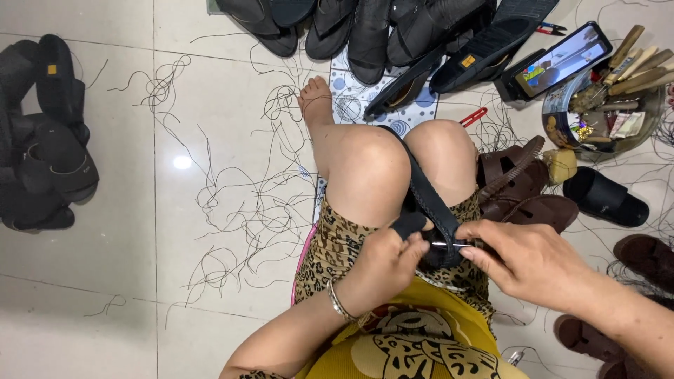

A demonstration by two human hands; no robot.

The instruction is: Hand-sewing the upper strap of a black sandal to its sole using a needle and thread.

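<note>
I see the black sandal (421,193) wedged between my knees, so the legs seem to clamp it and free both hands. Its long axis runs from my lap away toward the sandal pile (393,31), toe end far. My left hand (386,263) pinches its near strap closed; my right hand (526,263) is clenched on a thin metal needle (449,244) at the edge
</note>
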